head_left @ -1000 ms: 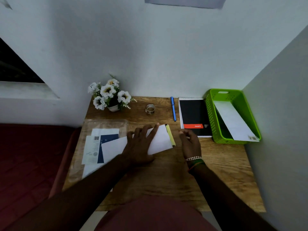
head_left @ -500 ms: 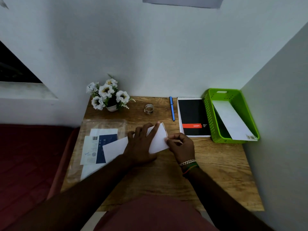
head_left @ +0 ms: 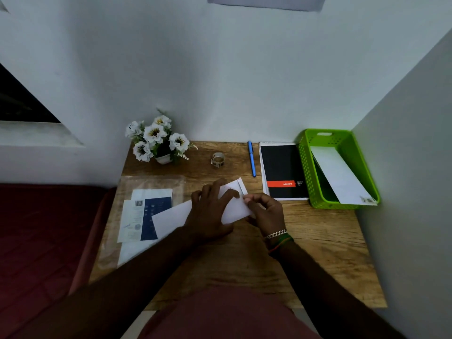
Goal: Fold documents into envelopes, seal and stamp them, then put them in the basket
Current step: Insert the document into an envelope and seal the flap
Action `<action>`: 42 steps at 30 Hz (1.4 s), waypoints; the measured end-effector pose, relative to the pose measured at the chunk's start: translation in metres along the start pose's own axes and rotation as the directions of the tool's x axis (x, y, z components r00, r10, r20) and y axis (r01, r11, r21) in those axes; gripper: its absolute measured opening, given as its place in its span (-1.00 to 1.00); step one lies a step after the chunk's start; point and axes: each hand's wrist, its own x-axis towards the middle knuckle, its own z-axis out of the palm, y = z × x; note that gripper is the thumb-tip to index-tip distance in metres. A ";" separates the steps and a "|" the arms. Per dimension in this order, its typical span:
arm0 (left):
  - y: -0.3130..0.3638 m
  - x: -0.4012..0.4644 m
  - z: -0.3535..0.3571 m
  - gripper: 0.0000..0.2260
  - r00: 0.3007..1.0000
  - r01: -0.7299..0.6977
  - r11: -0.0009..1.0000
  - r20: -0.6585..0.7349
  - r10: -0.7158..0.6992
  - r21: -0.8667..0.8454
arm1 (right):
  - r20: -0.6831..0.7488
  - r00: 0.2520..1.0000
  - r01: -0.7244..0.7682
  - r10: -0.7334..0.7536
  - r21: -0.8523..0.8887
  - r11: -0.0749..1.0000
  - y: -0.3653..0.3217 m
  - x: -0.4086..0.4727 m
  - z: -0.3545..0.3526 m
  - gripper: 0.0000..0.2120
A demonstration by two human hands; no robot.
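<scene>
The left hand (head_left: 211,211) lies flat, fingers spread, pressing the white envelope (head_left: 234,206) onto the wooden desk (head_left: 244,260). The right hand (head_left: 267,211) is curled at the envelope's right end, thumb and fingertips pinched on the edge by the flap; the flap itself looks folded over, though whether it is stuck down cannot be told. Left of the pressing hand, the envelope's other end runs out over a clear sleeve (head_left: 151,184) that holds white and blue printed papers (head_left: 146,216). Beyond the hands, toward the wall, stand a small tape roll (head_left: 217,159) and a blue pen (head_left: 252,159); further left of those is a pot of white flowers (head_left: 156,140). Just right of the pinching hand lies a black notebook (head_left: 283,171) with a red band, and beside that a green basket (head_left: 305,167) with another envelope (head_left: 340,174) leaning inside, a stamp at its near corner.
</scene>
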 end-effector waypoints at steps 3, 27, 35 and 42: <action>0.001 0.001 -0.002 -0.24 1.000 0.017 1.000 -0.017 -0.016 0.013 | -0.033 0.998 -0.044 0.047 0.072 0.996 0.000 -0.001 0.000 -0.89; 0.094 -0.020 -0.115 -0.83 0.860 -0.087 0.189 -0.170 -0.481 -0.978 | -0.143 0.604 0.759 -0.784 -0.197 0.621 -0.074 -0.045 0.020 -0.87; 0.036 -0.011 -0.099 -0.76 0.710 0.144 -0.096 0.170 -0.683 -0.985 | -0.185 0.691 0.676 -0.699 -0.179 0.715 -0.065 -0.030 0.009 -0.88; -0.033 -0.001 -0.039 -0.79 0.565 0.427 -0.110 0.359 -0.743 -0.898 | -0.089 0.922 0.258 -0.376 -0.584 0.769 0.040 0.032 -0.039 -0.67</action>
